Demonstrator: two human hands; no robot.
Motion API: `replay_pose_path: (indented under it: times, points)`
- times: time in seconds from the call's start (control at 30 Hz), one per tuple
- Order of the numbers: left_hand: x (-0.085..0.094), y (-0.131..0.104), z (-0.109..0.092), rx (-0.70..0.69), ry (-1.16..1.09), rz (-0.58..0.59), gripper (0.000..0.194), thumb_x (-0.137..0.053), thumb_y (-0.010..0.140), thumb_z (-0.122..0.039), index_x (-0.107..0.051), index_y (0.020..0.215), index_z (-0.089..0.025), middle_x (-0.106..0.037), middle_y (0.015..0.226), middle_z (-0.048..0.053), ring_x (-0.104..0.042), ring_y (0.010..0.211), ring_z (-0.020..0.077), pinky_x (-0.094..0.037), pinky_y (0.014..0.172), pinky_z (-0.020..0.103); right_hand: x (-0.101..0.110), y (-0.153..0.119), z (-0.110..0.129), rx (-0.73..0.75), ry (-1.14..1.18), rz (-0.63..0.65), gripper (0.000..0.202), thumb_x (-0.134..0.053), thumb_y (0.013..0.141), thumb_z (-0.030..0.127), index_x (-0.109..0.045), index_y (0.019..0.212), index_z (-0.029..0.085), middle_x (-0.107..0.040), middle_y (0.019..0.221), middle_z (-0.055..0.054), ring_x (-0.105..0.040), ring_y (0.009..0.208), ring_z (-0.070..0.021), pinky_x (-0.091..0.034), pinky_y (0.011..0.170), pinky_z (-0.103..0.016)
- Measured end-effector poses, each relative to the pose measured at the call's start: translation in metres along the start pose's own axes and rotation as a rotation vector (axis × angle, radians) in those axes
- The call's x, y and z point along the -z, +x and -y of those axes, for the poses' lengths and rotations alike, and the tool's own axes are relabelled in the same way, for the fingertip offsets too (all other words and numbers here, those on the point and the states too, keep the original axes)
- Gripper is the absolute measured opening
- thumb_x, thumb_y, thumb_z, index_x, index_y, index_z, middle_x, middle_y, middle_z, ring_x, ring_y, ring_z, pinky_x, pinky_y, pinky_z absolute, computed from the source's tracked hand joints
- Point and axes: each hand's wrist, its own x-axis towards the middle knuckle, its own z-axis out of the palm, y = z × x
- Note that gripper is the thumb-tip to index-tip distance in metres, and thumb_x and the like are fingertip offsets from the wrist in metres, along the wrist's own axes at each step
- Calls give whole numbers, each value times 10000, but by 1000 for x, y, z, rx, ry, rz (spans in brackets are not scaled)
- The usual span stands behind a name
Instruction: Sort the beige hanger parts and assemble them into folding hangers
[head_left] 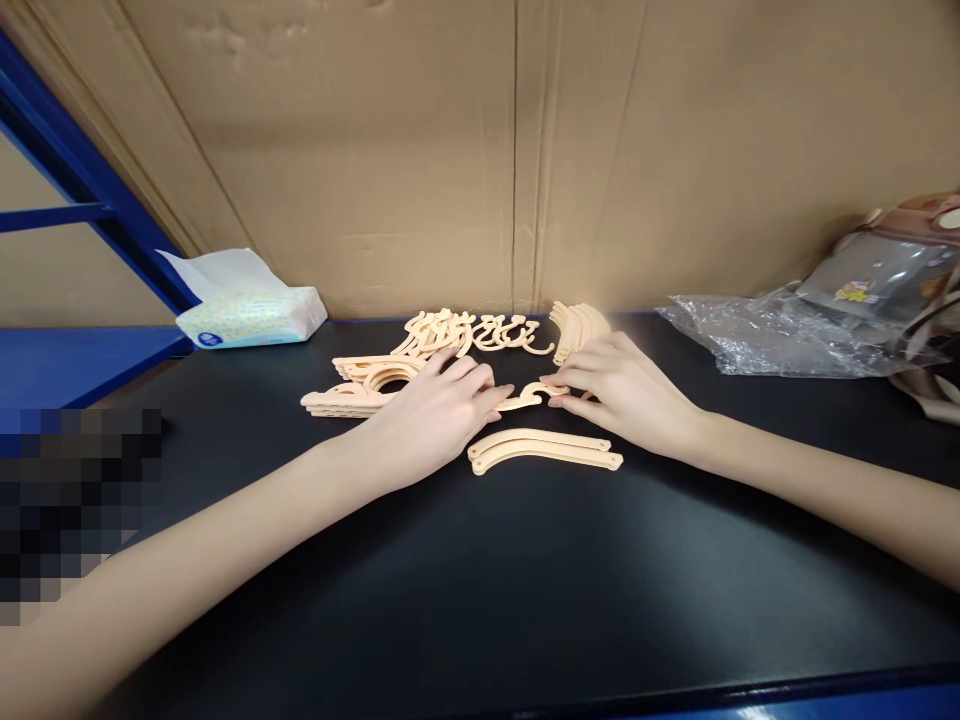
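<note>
Between my two hands is a beige hanger hook (532, 394), held low over the black table. The thumb and forefinger of my left hand (439, 415) pinch its left end. On its other end, the fingertips of my right hand (622, 390) are closed. Two curved beige hanger arms (544, 445) lie side by side just in front of the hands. Left of my left hand is a stack of flat beige hanger pieces (341, 402), partly covered by that hand. Loose hooks (502, 333) lie behind, and a stack of curved arms (574, 328) stands behind my right hand.
A tissue pack (251, 315) lies at the back left, near a blue metal frame (97, 200). Crumpled clear plastic (765, 335) and a transparent bag (870, 275) take up the back right. A cardboard wall (375, 150) rises behind the black table (525, 590).
</note>
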Motion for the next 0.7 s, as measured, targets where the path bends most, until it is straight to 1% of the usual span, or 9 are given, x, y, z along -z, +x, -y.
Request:
replay_pose_path:
  times: [0.1, 0.23, 0.33, 0.43, 0.57, 0.7]
  points:
    - [2, -1, 1, 10, -40, 6, 360, -365, 982, -287, -600, 1209, -139, -601, 979, 89, -510, 942, 228, -312, 963, 400, 0, -1, 1, 14, 1, -27, 205, -536, 921, 303, -678, 1008, 184, -701, 919, -39, -602, 919, -200, -333, 842, -351]
    - [5, -2, 4, 5, -102, 8, 359, -345, 991, -313, -602, 1195, -165, -614, 1013, 74, -518, 965, 217, -312, 955, 386, 0, -3, 1, 40, 8, -60, 187, -536, 922, 291, -672, 1002, 192, -698, 887, -25, -598, 890, -188, -326, 846, -347]
    - [8, -1, 5, -20, -146, -15, 342, -335, 998, -290, -637, 1105, -169, -644, 982, 49, -536, 947, 197, -298, 954, 374, 0, -5, 0, 57, 12, -63, 169, -548, 915, 296, -680, 948, 195, -692, 864, -14, -591, 873, -181, -316, 855, -348]
    - [9, 0, 5, -37, -182, -33, 322, -348, 997, -268, -652, 1050, -176, -671, 942, 20, -552, 924, 178, -281, 955, 365, 0, -6, -1, 68, 17, -59, 172, -564, 906, 310, -685, 948, 195, -686, 881, -11, -588, 881, -177, -308, 864, -347]
    - [9, 0, 6, -25, -213, -29, 316, -358, 998, -285, -658, 1046, -199, -683, 934, 4, -554, 918, 170, -295, 905, 346, 0, -7, -2, 70, 34, -57, 208, -546, 913, 342, -696, 945, 200, -682, 888, -14, -585, 887, -175, -310, 869, -344]
    - [6, -1, 7, -12, -209, -29, 311, -365, 995, -281, -655, 1075, -203, -681, 942, 6, -547, 924, 180, -300, 892, 350, 1, -7, -1, 62, 43, -54, 232, -484, 947, 277, -706, 930, 209, -685, 886, -12, -586, 884, -169, -316, 862, -342]
